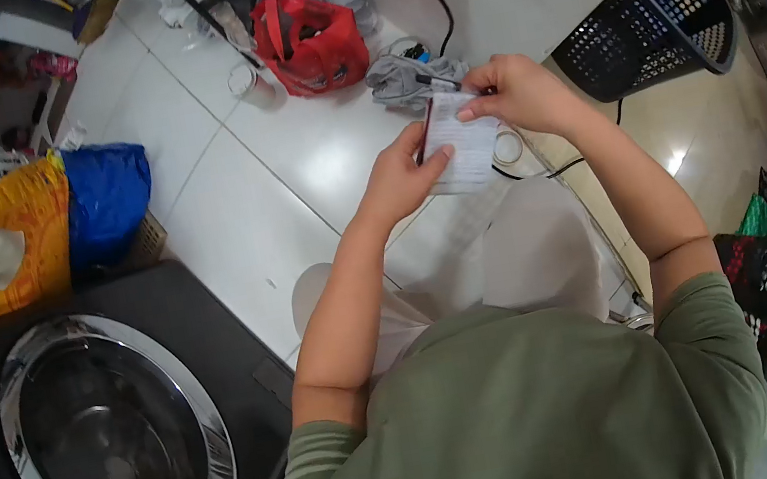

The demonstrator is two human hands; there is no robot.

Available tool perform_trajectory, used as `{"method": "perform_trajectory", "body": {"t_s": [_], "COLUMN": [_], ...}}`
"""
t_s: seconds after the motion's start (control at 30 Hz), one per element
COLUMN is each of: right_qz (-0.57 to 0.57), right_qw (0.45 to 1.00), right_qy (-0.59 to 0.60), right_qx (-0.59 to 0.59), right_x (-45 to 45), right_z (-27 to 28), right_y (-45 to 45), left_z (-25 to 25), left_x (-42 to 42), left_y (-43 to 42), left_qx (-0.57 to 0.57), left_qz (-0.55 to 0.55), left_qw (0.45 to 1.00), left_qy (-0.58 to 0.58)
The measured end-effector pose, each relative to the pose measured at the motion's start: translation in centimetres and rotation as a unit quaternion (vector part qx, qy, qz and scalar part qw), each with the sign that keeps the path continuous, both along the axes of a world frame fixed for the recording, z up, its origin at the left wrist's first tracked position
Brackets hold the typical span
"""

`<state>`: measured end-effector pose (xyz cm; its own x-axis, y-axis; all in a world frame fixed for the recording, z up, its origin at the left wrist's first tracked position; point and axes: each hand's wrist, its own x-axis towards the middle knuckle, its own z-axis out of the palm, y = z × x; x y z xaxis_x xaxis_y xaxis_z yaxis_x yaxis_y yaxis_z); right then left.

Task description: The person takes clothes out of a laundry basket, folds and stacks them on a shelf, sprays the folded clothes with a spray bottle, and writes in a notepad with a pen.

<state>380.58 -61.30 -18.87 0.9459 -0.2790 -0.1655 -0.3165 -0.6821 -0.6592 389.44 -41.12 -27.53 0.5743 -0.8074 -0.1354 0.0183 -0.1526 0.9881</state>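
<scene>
A small notebook [462, 153] with lined, written pages is held up in front of my body. My left hand [398, 176] grips its left edge, thumb on the page and fingers behind. My right hand [514, 96] is at its upper right, with the thumb and fingers pinched at the page's top. A dark pen [438, 81] sticks out leftward from my right hand, above the notebook. The fingers behind the notebook are hidden.
A dark front-loading machine [245, 349] stands at lower left, near blue [108, 199] and yellow bags [38, 236]. A red bag [310, 44], grey cloth [400, 82] and black basket [638, 34] lie ahead. A black cable [566, 166] crosses the floor.
</scene>
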Motion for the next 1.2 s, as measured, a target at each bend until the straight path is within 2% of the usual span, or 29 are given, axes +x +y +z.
{"method": "perform_trajectory", "body": {"t_s": [0.03, 0.07, 0.17, 0.27, 0.37, 0.4, 0.6, 0.7, 0.73, 0.83, 0.93, 1.07, 1.17, 1.2], "right_qz": [-0.017, -0.063, -0.075, 0.03, 0.011, -0.002, -0.02, -0.053, -0.022, 0.056, 0.062, 0.073, 0.069, 0.062], "right_qw": [1.0, 0.989, 0.974, 0.985, 0.989, 0.984, 0.985, 0.988, 0.987, 0.988, 0.99, 0.987, 0.988, 0.989], "right_qy": [-0.015, -0.132, -0.212, -0.169, -0.144, -0.177, -0.162, -0.048, -0.057, -0.083, -0.06, -0.102, -0.119, -0.113], "right_qx": [0.02, 0.0, -0.014, 0.017, -0.001, -0.017, 0.053, 0.137, 0.149, 0.122, 0.108, 0.097, 0.077, 0.067], "right_x": [0.0, -0.5, -2.4, -4.6, -5.2, -5.2, -4.7, -4.4, -4.5, -4.6, -4.7, -5.3, -5.9, -6.2], "right_z": [0.6, -0.9, 0.3, 0.8, -0.7, -1.2, -0.7, 1.2, 1.4, 1.2, 1.0, 0.2, -0.1, 0.1], "right_y": [0.0, -0.3, -0.1, 3.4, 4.6, 4.5, 2.8, 1.6, 1.3, 1.3, 1.8, 2.5, 3.8, 4.5], "left_z": [0.4, 0.8, 1.4, 1.4, 1.7, 1.6, 1.5, 1.4, 1.1, 1.0, 0.2, 0.1, -1.0, -0.7], "left_x": [0.3, -0.1, -0.6, -0.9, -1.9, -1.9, -2.6, -2.8, -2.7, -2.7, -2.8, -3.1, -3.3, -3.2], "left_y": [-0.5, -0.3, 0.6, 1.4, 1.6, 1.7, 2.7, 2.7, 2.8, 2.9, 3.1, 3.2, 3.5, 3.2], "left_qx": [-0.003, -0.065, -0.086, -0.059, -0.119, -0.116, -0.11, -0.095, -0.097, -0.13, -0.153, -0.148, -0.093, -0.103], "left_qz": [-0.045, -0.015, 0.037, 0.049, 0.051, 0.034, -0.011, -0.025, -0.027, -0.038, -0.045, -0.056, -0.052, -0.062], "left_qw": [0.983, 0.962, 0.944, 0.946, 0.937, 0.933, 0.924, 0.929, 0.928, 0.914, 0.903, 0.903, 0.938, 0.93], "left_qy": [0.178, 0.266, 0.318, 0.315, 0.325, 0.34, 0.366, 0.356, 0.359, 0.383, 0.398, 0.4, 0.33, 0.349]}}
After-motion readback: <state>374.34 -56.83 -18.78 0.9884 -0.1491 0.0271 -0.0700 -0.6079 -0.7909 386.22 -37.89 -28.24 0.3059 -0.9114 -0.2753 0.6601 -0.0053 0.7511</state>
